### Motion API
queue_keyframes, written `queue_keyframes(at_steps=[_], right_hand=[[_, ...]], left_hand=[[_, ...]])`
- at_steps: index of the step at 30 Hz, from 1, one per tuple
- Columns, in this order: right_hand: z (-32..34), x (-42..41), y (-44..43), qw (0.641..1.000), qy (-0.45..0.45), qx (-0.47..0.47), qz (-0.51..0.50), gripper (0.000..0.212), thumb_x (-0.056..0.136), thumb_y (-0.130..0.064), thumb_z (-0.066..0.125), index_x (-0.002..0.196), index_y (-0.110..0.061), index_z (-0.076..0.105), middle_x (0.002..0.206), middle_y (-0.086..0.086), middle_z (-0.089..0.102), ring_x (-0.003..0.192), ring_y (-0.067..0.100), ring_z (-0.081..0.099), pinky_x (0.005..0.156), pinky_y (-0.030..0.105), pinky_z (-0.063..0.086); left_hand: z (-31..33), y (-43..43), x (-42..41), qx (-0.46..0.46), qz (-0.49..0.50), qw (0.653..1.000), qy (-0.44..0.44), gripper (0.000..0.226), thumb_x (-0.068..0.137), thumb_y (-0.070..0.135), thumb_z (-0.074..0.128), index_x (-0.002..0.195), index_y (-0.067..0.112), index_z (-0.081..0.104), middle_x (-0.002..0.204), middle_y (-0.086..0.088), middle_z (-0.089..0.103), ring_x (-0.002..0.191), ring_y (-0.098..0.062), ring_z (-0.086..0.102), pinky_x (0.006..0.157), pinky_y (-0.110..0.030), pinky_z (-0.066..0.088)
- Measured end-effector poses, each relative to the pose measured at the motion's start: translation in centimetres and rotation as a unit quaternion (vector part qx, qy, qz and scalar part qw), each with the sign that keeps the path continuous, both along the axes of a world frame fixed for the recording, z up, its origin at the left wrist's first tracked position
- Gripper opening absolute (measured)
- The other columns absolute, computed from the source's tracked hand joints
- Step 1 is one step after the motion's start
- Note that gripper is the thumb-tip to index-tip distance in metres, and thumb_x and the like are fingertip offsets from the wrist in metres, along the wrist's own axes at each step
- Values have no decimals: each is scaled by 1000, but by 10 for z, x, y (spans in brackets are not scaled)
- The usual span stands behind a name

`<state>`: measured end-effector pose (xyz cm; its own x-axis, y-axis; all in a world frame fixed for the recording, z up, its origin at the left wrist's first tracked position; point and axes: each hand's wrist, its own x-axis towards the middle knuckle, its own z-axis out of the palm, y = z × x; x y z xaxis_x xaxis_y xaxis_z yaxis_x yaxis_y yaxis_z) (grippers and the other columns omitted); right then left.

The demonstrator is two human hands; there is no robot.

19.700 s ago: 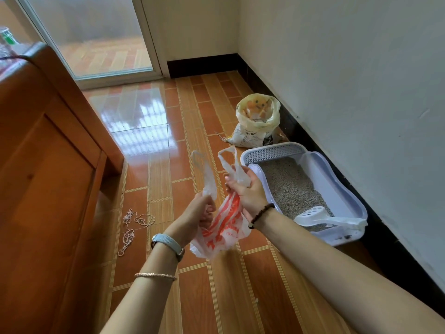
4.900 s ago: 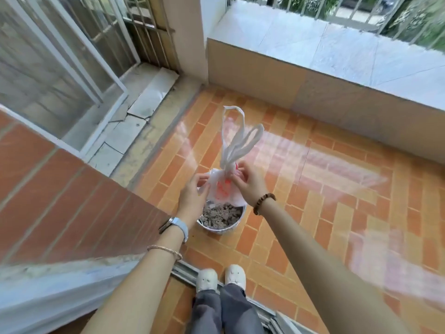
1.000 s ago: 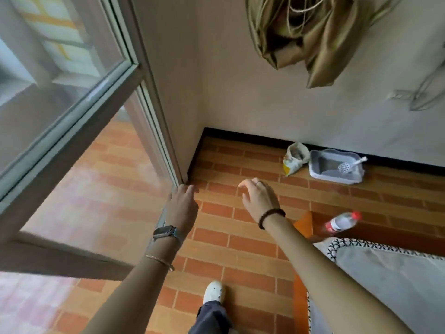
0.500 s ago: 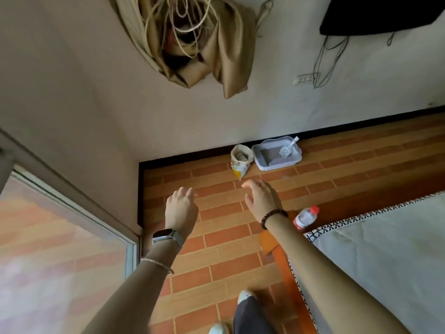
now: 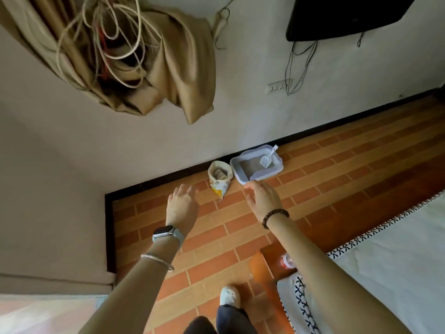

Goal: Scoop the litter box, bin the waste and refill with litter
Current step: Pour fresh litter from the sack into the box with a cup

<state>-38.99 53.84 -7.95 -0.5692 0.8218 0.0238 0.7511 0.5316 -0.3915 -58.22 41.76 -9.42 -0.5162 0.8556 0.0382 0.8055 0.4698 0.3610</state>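
Observation:
A pale lilac litter box [image 5: 240, 175] stands on the brick-tiled floor against the far wall, with grey litter inside. A white slotted scoop [image 5: 266, 161] leans in it, handle up at the right. To its left an open yellow-and-white litter bag [image 5: 219, 175] stands upright. My left hand [image 5: 181, 207] and my right hand [image 5: 263, 198] are both stretched out in front of me, fingers apart, holding nothing. They are well short of the box and the bag.
A bed with a white cover and patterned edge [image 5: 385, 256] fills the lower right. A plastic bottle with a red cap [image 5: 286, 261] lies beside a wooden bed corner. A bundled beige curtain [image 5: 134, 59] hangs above. A wall corner is on the left.
The waste bag that I held outside is gone from my hands. The view has swung from the door to the room, and the litter box and bag now lie nearer ahead.

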Motion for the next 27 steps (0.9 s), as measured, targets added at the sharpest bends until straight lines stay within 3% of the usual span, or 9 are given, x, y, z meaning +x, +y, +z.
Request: queue_keyframes(at_steps=[6,13,17,22,27], right_hand=[[11,0,83,999,-16,10,-29,28,90,-16,56,117,-21,58,110,4,60,97,21,59,75,31,52],[19,6,167,995,-20,-1,-99,32,93,-17,54,124,-19,56,115,6,61,104,22,58,84,31,51],[14,3,220,989,-39,-11,-140,31,93,-19,54,124,-20,54,118,7,58,108,23,55,90,36,50],[18,-7,287,984,-58,-12,-168,30,93,-21,53,123,-22,53,123,3,57,108,21,55,91,32,49],[22,-10,345,978,-38,-18,-204,30,93,-17,52,123,-20,54,121,3,58,108,20,55,93,34,48]], left_hand=[[1,83,-17,3,-25,1000,13,40,82,4,53,119,16,59,122,-7,56,112,-28,50,96,-37,37],[-1,193,-25,9,-97,995,33,34,89,12,52,122,18,58,121,-7,57,113,-27,51,99,-37,36],[1,268,-28,53,-150,987,23,30,80,3,59,108,12,66,104,-13,64,97,-34,58,87,-42,42],[2,357,-44,67,-209,975,17,36,62,-8,69,93,11,69,84,-12,64,75,-35,61,70,-40,47],[5,431,-53,82,-250,965,17,34,68,-5,68,98,11,68,91,-12,65,82,-33,61,76,-41,47]])
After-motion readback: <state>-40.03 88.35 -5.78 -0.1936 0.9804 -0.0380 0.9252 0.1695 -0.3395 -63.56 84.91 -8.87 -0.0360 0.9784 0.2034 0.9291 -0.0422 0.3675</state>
